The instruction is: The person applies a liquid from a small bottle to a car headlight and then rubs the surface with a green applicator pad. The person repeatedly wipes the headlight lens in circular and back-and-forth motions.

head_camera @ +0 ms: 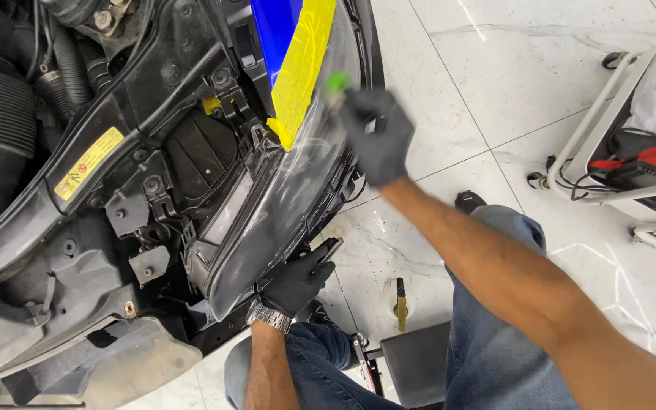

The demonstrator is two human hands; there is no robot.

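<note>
Glossy white marble-look floor [495, 91] tiles with grey veins reflect bright overhead light. Right of them stands a white tubular cart [609, 129], perhaps holding a red-and-black device [651, 167].

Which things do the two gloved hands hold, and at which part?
Right hand grips a small green-tipped tool, blurred, at its lower end. Left hand rests under the headlight; a hold cannot be told.

We see a white cart [600, 114] holding a red-and-black device [651, 165]. A yellow-handled tool [401, 304] lies on the marble floor [495, 68].
</note>
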